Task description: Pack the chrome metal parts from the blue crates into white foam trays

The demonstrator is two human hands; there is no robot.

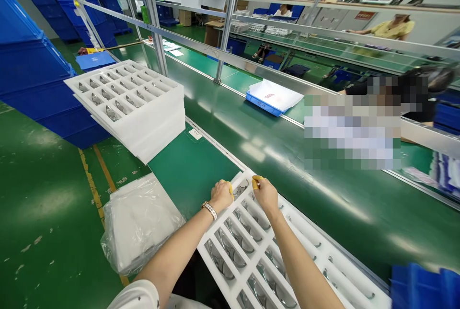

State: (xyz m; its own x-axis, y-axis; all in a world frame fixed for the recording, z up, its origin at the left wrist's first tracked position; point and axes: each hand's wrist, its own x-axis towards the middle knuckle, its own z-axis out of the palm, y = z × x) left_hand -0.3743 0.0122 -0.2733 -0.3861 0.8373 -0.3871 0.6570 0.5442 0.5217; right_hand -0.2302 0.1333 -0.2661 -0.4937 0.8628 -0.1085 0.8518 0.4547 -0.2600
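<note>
A white foam tray (247, 273) lies in front of me, its slots filled with curved shiny metal pieces (220, 256). At the tray's far left edge my left hand (222, 195) is closed, with yellow cots on its fingers and a banded watch or bracelet on the wrist. My right hand (266, 196) is curled at the far right corner, thumb and finger pinched together, also with yellow cots. Between the two hands a metal piece (240, 187) shows in the end slot. What either hand's fingers hold is hidden. My right forearm covers part of the tray.
Stacked foam trays (158, 122) with similar pieces stand at the left. A plastic-wrapped white bundle (140, 223) sits beside me. Blue crates (32, 69) rise behind it. Across the green bench (287, 160) are a metal frame, a blue tray (266, 102) with papers, and a co-worker.
</note>
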